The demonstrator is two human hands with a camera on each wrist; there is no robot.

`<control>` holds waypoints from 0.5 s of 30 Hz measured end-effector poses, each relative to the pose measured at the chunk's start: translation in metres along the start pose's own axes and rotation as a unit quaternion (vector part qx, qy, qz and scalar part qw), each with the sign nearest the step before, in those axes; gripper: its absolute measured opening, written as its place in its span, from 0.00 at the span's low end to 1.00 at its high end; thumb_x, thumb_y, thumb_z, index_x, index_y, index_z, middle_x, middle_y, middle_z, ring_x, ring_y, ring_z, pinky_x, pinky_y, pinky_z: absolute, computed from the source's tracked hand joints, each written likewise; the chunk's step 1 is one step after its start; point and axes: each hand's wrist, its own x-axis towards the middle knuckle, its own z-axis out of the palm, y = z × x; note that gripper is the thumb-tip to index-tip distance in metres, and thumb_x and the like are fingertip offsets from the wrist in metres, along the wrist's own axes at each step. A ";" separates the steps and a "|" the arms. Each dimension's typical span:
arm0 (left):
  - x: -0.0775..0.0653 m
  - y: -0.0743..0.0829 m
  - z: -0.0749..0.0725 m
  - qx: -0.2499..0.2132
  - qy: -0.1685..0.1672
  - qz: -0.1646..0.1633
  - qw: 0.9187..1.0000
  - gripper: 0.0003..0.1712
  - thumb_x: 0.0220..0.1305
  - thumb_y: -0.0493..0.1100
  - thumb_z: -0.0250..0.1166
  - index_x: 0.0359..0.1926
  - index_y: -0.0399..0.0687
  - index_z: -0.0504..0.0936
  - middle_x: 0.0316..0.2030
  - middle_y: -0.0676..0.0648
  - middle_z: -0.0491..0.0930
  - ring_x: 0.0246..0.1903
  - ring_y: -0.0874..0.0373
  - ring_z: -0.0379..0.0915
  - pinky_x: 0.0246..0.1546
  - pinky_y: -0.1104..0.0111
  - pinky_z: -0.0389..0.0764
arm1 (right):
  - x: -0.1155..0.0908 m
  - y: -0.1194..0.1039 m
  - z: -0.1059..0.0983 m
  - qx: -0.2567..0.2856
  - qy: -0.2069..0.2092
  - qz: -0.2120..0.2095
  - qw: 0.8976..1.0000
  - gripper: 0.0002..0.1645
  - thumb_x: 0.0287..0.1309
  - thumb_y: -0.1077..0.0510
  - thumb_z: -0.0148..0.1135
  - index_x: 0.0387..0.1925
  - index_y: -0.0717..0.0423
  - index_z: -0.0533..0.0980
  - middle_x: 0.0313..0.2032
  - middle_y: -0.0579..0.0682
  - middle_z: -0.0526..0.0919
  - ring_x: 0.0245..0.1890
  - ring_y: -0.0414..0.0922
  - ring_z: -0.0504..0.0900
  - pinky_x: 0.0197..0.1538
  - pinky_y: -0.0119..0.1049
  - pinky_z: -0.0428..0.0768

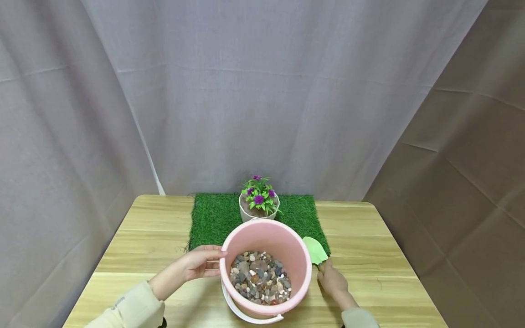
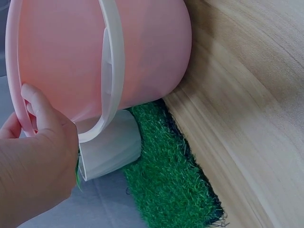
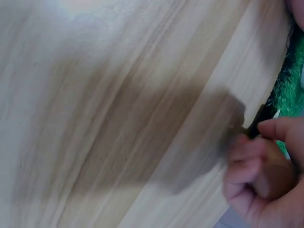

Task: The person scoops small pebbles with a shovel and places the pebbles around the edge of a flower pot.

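Note:
A pink bucket (image 1: 301, 241) with a white carrying handle (image 2: 115, 52) stands at the table's front middle, pebbles (image 1: 262, 278) covering its bottom. With thumb and fingers, my left hand (image 1: 203, 263) pinches the left side of its rim. To the right of the bucket, my right hand (image 1: 333, 279) grips the brown handle of a small shovel. The shovel's light green blade (image 1: 315, 250) points away from me, over the near right corner of the turf mat. In the right wrist view the curled fingers (image 3: 242, 173) show, but the blade is mostly hidden.
Behind the bucket, a white pot (image 1: 246, 214) with purple flowers (image 1: 258, 199) stands on a green artificial turf mat (image 1: 213, 228). Beneath lies a light wooden table (image 1: 156, 228). Grey curtains (image 1: 262, 114) hang behind, and brown cloth (image 1: 459, 182) hangs at the right.

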 end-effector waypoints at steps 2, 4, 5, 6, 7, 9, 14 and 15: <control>0.000 0.000 -0.001 0.000 0.003 -0.002 1.000 0.13 0.62 0.41 0.61 0.46 0.41 0.76 0.33 0.50 0.82 0.35 0.62 0.80 0.42 0.72 0.86 | 0.001 0.001 0.000 0.006 0.016 -0.004 1.000 0.22 0.57 0.60 0.55 0.47 0.73 0.64 0.29 0.66 0.81 0.28 0.61 0.81 0.24 0.51 0.79; 0.000 0.001 -0.001 0.001 0.005 -0.004 1.000 0.11 0.61 0.41 0.61 0.44 0.43 0.77 0.34 0.50 0.82 0.35 0.62 0.80 0.42 0.72 0.86 | 0.003 0.003 -0.001 0.007 0.034 -0.008 0.999 0.16 0.56 0.59 0.57 0.39 0.68 0.65 0.23 0.61 0.78 0.24 0.57 0.79 0.21 0.48 0.77; 0.000 0.001 -0.001 0.001 0.006 -0.005 1.000 0.10 0.61 0.41 0.62 0.43 0.44 0.77 0.33 0.50 0.82 0.34 0.62 0.79 0.42 0.72 0.86 | 0.003 0.004 -0.003 0.004 0.038 -0.008 0.999 0.15 0.56 0.59 0.58 0.36 0.66 0.65 0.23 0.59 0.77 0.23 0.55 0.79 0.20 0.48 0.77; 0.000 0.001 -0.001 0.001 0.007 -0.005 1.000 0.09 0.61 0.41 0.62 0.42 0.45 0.77 0.33 0.50 0.81 0.34 0.62 0.79 0.42 0.72 0.86 | 0.004 0.004 -0.004 0.002 0.039 -0.009 0.999 0.15 0.55 0.58 0.58 0.36 0.65 0.65 0.22 0.58 0.77 0.23 0.55 0.79 0.20 0.47 0.77; 0.000 0.001 0.000 0.001 0.008 -0.006 1.000 0.08 0.61 0.41 0.62 0.41 0.46 0.77 0.33 0.50 0.81 0.34 0.62 0.79 0.41 0.72 0.86 | 0.004 0.005 -0.006 -0.001 0.038 -0.012 0.999 0.15 0.55 0.58 0.59 0.37 0.66 0.66 0.22 0.58 0.77 0.23 0.55 0.79 0.20 0.47 0.77; 0.000 0.001 -0.001 0.001 0.009 -0.006 1.000 0.08 0.60 0.41 0.62 0.41 0.45 0.77 0.33 0.50 0.81 0.34 0.62 0.79 0.41 0.72 0.86 | 0.005 0.006 -0.009 -0.008 0.033 -0.019 0.999 0.18 0.56 0.58 0.59 0.41 0.68 0.66 0.23 0.61 0.79 0.24 0.58 0.80 0.21 0.48 0.78; 0.000 0.003 0.000 0.007 0.011 -0.006 1.000 0.09 0.60 0.40 0.61 0.42 0.44 0.76 0.33 0.50 0.81 0.34 0.62 0.80 0.42 0.71 0.86 | 0.009 0.005 -0.025 -0.010 0.036 -0.044 0.998 0.18 0.57 0.58 0.60 0.41 0.69 0.66 0.23 0.64 0.79 0.22 0.59 0.80 0.18 0.46 0.77; 0.000 0.003 0.000 0.010 0.011 -0.006 1.000 0.09 0.61 0.40 0.61 0.42 0.44 0.76 0.33 0.51 0.82 0.33 0.62 0.80 0.42 0.70 0.86 | 0.010 0.004 -0.030 -0.010 0.040 -0.050 0.998 0.17 0.57 0.59 0.60 0.39 0.68 0.66 0.22 0.64 0.79 0.21 0.57 0.79 0.17 0.45 0.77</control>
